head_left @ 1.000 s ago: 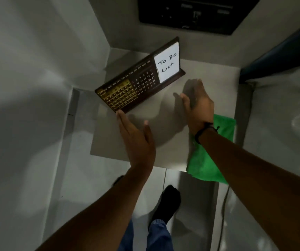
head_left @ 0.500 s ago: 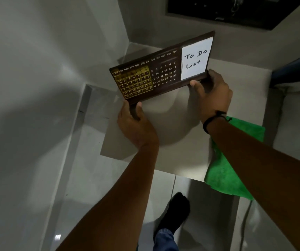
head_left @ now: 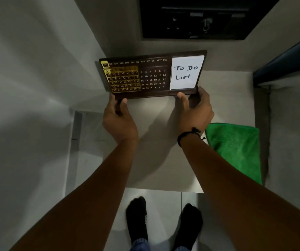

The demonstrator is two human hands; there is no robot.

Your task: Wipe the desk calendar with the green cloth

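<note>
Green cloth lies unused at right of frame on the worktop. Left hand and right hand grip the desk calendar by its lower edge at upper centre. Wiping is not begun.

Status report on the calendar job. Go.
Left hand and right hand both grip the desk calendar by its lower edge. Green cloth untouched at the table's right edge. Wiping not begun. Nothing in the way.
</note>
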